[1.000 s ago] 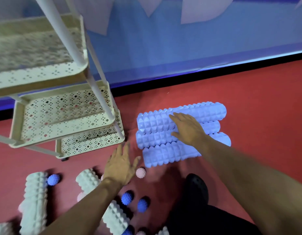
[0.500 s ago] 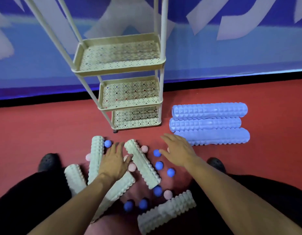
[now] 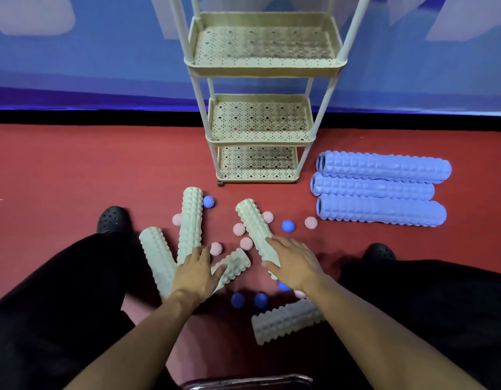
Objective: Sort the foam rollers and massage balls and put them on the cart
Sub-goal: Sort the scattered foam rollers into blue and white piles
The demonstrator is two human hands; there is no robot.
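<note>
Hands are both relaxed and flat: left hand point(image 3: 197, 273) over pale-green ridged foam rollers point(image 3: 190, 222), right hand point(image 3: 293, 261) on another, probably to gather them by colour.

We have one view only, from a wide-angle camera worn on the head, so nothing is shared with a second view. It looks forward and steeply down over our own forearms to the left hand point(image 3: 197, 273) and right hand point(image 3: 293, 263), both close below the lens near the middle of the frame. Beyond the hands the view reaches the cart point(image 3: 260, 180) and, behind it, the wall point(image 3: 88, 66) at the top edge. Our legs point(image 3: 60, 291) fill the lower corners, either side of the hands, and straight lines bow toward the edges
</note>
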